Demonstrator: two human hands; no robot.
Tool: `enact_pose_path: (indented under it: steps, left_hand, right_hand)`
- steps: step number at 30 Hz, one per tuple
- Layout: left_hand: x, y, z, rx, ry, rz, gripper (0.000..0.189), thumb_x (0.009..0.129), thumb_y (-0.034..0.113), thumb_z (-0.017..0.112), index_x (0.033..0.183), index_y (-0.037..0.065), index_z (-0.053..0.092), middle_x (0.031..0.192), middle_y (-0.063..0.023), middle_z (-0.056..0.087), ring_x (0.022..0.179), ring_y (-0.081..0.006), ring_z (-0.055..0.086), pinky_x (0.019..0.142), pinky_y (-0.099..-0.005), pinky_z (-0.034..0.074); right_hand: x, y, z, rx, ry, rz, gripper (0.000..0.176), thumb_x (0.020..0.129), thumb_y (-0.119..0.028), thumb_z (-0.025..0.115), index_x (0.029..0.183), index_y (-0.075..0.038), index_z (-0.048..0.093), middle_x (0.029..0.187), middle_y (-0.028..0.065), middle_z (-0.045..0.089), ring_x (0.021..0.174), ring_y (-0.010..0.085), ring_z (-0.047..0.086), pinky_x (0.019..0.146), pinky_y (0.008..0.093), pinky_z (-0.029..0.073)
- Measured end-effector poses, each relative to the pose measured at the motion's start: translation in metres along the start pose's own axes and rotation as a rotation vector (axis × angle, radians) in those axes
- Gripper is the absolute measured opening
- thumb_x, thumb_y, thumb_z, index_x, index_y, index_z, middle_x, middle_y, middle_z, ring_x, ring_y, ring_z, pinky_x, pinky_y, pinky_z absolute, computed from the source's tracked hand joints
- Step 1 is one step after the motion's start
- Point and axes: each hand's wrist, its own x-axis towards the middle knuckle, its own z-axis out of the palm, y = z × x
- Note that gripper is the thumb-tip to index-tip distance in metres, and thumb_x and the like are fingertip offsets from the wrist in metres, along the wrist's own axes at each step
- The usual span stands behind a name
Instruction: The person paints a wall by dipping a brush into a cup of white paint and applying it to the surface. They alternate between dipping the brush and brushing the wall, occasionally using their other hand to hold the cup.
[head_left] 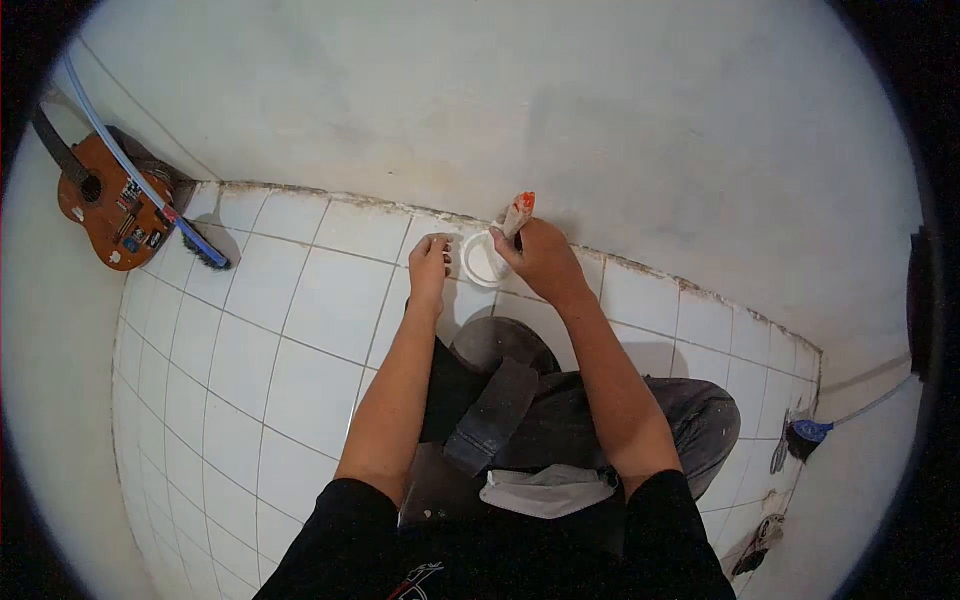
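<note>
Near the foot of the wall, a small round white container (pixel 470 262) stands on the white floor tiles. My right hand (pixel 545 262) is closed around a pale, stained brush handle (pixel 515 218) with a red-orange tip, which points up toward the wall. The lower part of the brush is over the container and partly hidden by my fingers. My left hand (pixel 430 265) is just left of the container, its fingers curled; whatever they may hold is too small to tell.
A guitar (pixel 112 205) leans in the left corner, with a blue broom (pixel 195 240) across it. Another blue brush (pixel 812 431) is at the right wall. A dark bundle (pixel 765 540) lies at lower right. The wall (pixel 400 110) rises ahead.
</note>
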Motion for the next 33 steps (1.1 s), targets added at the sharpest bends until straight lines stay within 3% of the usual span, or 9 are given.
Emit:
enact_pose_path:
  steps: [10, 26, 33]
  left_hand:
    - [-0.001, 0.0, 0.0, 0.007, 0.005, 0.01, 0.018, 0.089, 0.024, 0.053, 0.094, 0.011, 0.064, 0.085, 0.0022, 0.054, 0.074, -0.0076, 0.049, 0.063, -0.0225, 0.041]
    - [0.002, -0.001, 0.0, 0.005, 0.007, -0.005, 0.017, 0.088, 0.023, 0.054, 0.094, 0.011, 0.064, 0.085, 0.0025, 0.053, 0.072, -0.0071, 0.048, 0.062, -0.0224, 0.04]
    - [-0.002, 0.004, 0.001, 0.004, 0.009, -0.012, 0.016, 0.087, 0.022, 0.054, 0.093, 0.011, 0.064, 0.085, 0.0019, 0.053, 0.073, -0.0078, 0.048, 0.062, -0.0229, 0.04]
  right_hand:
    - [-0.005, -0.004, -0.003, -0.051, 0.098, -0.07, 0.033, 0.088, -0.034, 0.061, 0.086, -0.002, 0.058, 0.078, 0.0137, 0.058, 0.071, 0.0311, 0.058, 0.064, 0.0406, 0.046]
    - [-0.005, -0.01, -0.012, -0.189, 0.077, -0.072, 0.037, 0.088, -0.037, 0.061, 0.082, -0.001, 0.058, 0.073, 0.012, 0.058, 0.067, 0.0287, 0.059, 0.062, 0.0407, 0.047]
    - [-0.006, 0.001, -0.023, -0.002, 0.11, 0.039, 0.038, 0.089, -0.038, 0.059, 0.091, 0.0, 0.06, 0.073, 0.0142, 0.059, 0.065, 0.0298, 0.058, 0.062, 0.0401, 0.047]
